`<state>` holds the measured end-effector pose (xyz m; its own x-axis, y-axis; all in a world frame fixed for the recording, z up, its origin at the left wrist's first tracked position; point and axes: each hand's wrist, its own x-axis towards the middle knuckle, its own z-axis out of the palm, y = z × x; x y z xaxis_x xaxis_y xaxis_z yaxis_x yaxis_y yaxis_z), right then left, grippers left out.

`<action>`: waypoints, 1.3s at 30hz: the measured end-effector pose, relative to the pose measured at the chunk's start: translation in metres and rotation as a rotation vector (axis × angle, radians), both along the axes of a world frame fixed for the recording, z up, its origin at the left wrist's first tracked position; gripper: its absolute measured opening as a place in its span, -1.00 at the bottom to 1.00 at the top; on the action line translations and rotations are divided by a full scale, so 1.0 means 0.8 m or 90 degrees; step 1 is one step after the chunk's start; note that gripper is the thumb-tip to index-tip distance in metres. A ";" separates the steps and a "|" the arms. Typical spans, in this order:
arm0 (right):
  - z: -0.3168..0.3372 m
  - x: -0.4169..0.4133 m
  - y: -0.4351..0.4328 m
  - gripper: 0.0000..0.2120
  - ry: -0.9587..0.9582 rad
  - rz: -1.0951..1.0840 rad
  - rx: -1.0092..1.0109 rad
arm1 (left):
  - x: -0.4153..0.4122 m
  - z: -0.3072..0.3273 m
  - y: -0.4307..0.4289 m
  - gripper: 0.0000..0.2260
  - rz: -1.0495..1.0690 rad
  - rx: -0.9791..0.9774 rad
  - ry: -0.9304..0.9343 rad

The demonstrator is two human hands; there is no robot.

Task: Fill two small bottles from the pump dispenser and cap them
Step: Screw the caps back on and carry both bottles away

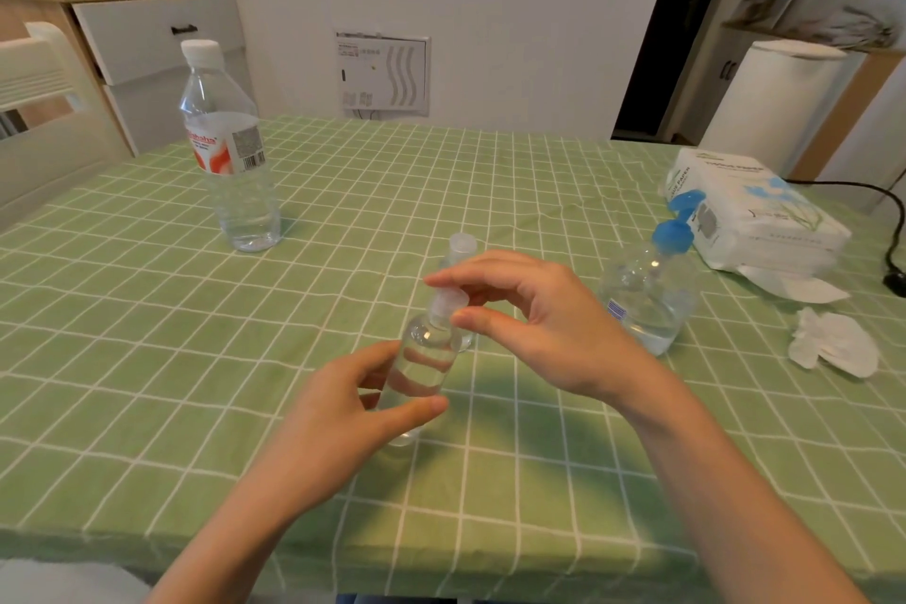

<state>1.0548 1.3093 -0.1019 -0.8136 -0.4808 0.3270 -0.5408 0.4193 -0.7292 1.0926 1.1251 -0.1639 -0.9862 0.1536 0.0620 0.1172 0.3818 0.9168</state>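
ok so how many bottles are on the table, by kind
small clear bottles: 2 (held small bottle, capped small bottle behind it)
pump dispenser, blue top: 1
large water bottle: 1
total: 4

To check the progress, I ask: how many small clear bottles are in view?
2. One small bottle is in the left hand, with the right hand pinching its cap. The second small bottle stands right behind it, mostly hidden by the right hand.
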 end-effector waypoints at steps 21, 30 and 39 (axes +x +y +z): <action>0.002 -0.011 -0.004 -0.69 0.050 -0.126 0.097 | -0.003 0.004 0.019 -0.77 0.024 0.015 0.003; 0.003 -0.009 0.001 -0.81 0.030 -0.084 0.066 | -0.003 0.002 0.017 -0.75 0.019 0.016 0.008; -0.001 -0.007 0.012 -0.68 -0.010 -0.024 0.075 | -0.005 0.004 0.018 -0.78 0.011 0.029 0.012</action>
